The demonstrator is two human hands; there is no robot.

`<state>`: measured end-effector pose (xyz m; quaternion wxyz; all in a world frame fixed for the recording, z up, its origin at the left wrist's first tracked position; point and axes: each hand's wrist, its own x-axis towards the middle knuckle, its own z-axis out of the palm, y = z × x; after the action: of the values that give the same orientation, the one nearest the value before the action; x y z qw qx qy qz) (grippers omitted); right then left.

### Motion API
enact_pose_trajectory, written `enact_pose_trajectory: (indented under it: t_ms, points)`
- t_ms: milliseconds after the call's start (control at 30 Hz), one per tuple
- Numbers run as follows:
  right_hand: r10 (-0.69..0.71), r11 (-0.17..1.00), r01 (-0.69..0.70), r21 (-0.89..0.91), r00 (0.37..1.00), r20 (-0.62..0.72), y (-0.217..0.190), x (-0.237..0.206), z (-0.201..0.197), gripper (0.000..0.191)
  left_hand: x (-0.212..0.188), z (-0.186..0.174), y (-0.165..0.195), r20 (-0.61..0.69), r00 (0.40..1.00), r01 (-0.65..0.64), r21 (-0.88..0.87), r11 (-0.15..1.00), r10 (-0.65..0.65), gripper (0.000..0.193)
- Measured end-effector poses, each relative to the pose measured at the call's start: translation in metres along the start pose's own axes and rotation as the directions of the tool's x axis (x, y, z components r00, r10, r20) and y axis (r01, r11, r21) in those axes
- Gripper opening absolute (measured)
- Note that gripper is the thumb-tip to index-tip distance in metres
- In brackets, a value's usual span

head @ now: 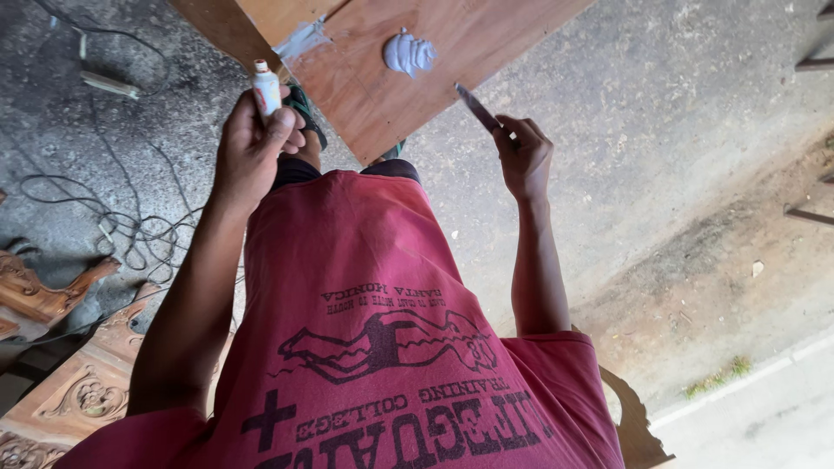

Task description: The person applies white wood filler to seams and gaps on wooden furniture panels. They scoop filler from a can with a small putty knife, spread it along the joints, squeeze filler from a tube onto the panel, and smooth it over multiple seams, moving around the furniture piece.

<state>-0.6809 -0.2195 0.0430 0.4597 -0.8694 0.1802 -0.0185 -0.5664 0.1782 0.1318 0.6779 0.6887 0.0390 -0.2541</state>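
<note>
My left hand [250,148] grips a small white tube [266,89] with a red band, held upright above my red shirt. My right hand [524,156] holds a thin flat scraper blade [476,108] that points up-left toward a brown plywood board [486,39] lying on the ground. A blob of pale grey putty [408,53] sits on the board, just left of the blade's tip. A smear of the same putty [301,40] lies at the board's left edge. Neither hand touches the board.
Black cables [130,226] trail over the concrete floor at the left. Carved wooden pieces [61,382] lie at the bottom left. My sandalled foot [306,111] shows below the board. Bare dirt and a pale kerb [764,391] are at the right.
</note>
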Motion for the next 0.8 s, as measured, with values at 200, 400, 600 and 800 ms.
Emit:
enact_pose_trajectory:
  t_ms: [200,400,600,800]
  points:
    - [-0.324,0.933,0.295,-0.205,0.937,-0.127,-0.038,0.03,0.042,0.018,0.001,0.007,0.003,0.025,1.0,-0.003,0.02,1.0,0.002,0.036]
    - [-0.39,0.788,0.306,-0.534,0.92,-0.048,-0.016,0.014,0.044,0.009,-0.006,0.002,-0.002,0.007,1.0,0.004,-0.009,1.0,-0.004,0.035]
    - [0.29,0.85,-0.141,0.507,0.93,-0.227,0.075,-0.006,0.005,0.02,-0.012,-0.004,0.001,-0.021,1.0,0.006,-0.018,1.0,-0.007,0.038]
    - [0.42,0.478,-0.076,0.875,0.895,-0.151,0.126,0.023,0.087,0.018,-0.009,0.009,0.009,0.035,0.998,0.045,0.043,0.998,-0.047,0.043]
